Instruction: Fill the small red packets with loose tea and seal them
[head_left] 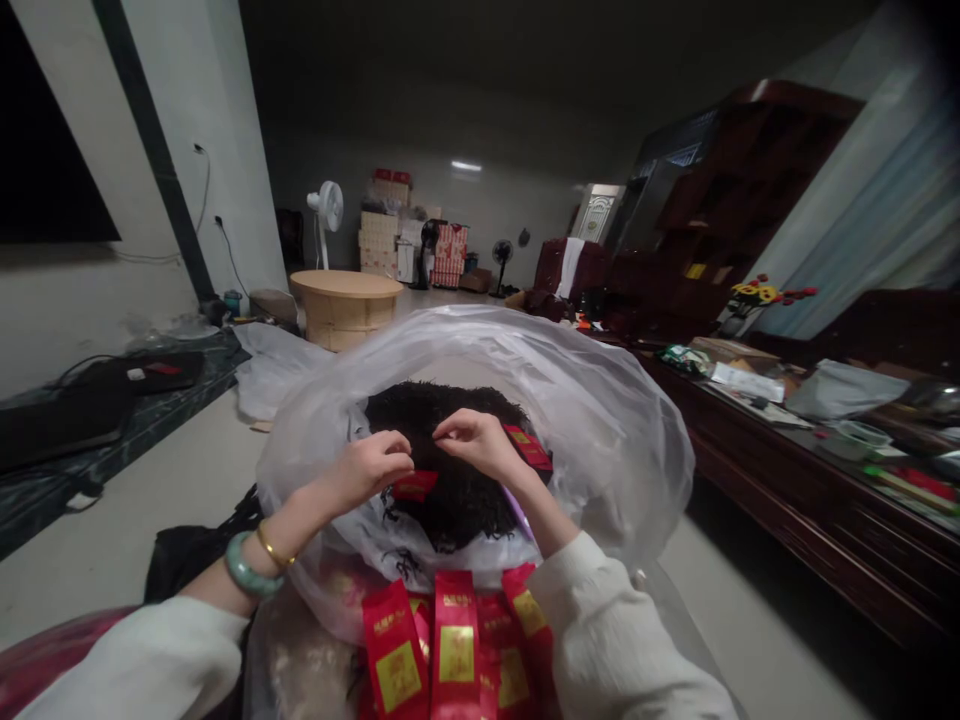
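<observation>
Both my hands are over a large, translucent plastic bag filled with dark, dry tea-like leaves. My left hand, with a jade bangle and a gold bangle on its wrist, is closed with curled fingers. A small red packet is right below its fingertips; I cannot tell whether they grip it. My right hand is closed in a pinch, its fingertips a short gap from the left hand; what it pinches is too small to make out. Another red packet lies at the bag's right side, beyond my right wrist.
Several red packets with gold labels stand in front of me, below the bag's near rim. A dark wooden table laden with odds and ends runs along the right. A round wooden table, a white fan and stacked boxes are farther back.
</observation>
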